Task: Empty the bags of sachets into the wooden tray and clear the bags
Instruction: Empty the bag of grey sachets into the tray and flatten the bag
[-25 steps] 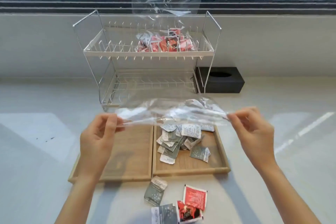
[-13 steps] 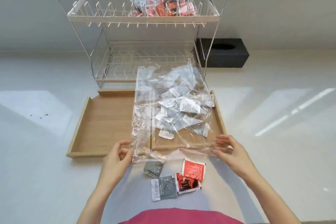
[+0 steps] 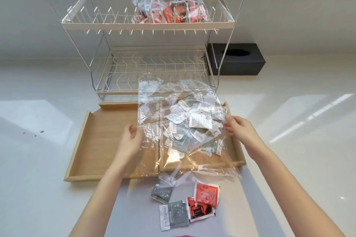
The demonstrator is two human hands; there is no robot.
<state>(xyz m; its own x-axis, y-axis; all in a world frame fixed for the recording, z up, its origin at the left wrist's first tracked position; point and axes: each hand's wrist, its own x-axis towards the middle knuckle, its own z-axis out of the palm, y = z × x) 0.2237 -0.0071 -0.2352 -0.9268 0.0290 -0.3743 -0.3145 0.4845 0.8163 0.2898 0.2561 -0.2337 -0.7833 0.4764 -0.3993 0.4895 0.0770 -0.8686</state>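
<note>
White counter (image 3: pixel 48 169) carries wooden tray (image 3: pixel 77 152), wire rack (image 3: pixel 154 75), black box (image 3: pixel 240 61), loose sachets (image 3: pixel 174 214).

Sachets (image 3: pixel 194 131) in tray (image 3: pixel 77 152) R half, rack (image 3: pixel 148 25) behind, box (image 3: pixel 240 59) R.

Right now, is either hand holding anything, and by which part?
Both hold the empty clear bag over the wooden tray: left hand pinches its left edge, right hand its right edge.

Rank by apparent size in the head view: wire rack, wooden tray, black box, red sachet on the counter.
1. wire rack
2. wooden tray
3. black box, though it sits farther away
4. red sachet
</note>
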